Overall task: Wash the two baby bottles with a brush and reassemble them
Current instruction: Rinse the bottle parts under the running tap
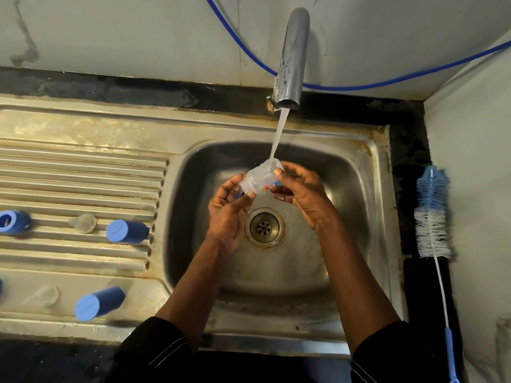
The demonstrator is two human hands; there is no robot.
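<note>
In the centre of the frame a clear baby bottle [260,179] is held over the sink [359,167], under water running from the tap [291,59]. The left hand [229,208] has its grip pinched on the bottle's lower end. The right hand [301,192] has its grip curled round the upper end. The brush [431,217] lies along the right edge, and two blue caps [127,231] lie on the draining board [69,172] at lower left.
</note>
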